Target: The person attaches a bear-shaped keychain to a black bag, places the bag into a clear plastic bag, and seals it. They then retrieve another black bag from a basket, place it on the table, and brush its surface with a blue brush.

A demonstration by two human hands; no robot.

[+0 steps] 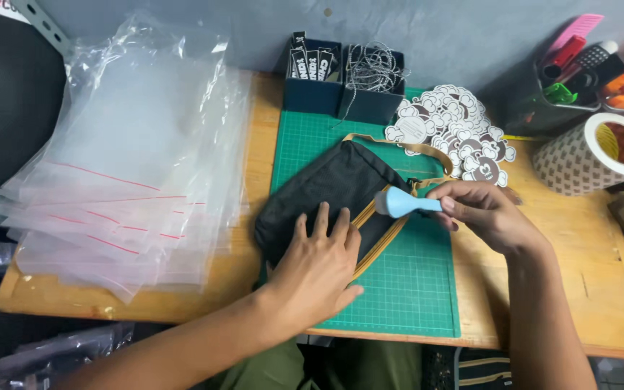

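A black fabric pouch [330,188] with a tan strap [406,148] lies on a green cutting mat [413,282]. My left hand [317,269] rests flat on the pouch's near end, fingers spread. My right hand [479,213] grips a small light-blue tool [402,203] by its handle, its rounded head touching the pouch's right edge beside the strap.
A stack of clear zip bags [128,166] covers the left of the wooden table [586,289]. Two dark bins [341,79] of tags and string stand at the back. Die-cut stickers [456,130], a tape roll [594,153] and a pen holder [579,72] sit to the right.
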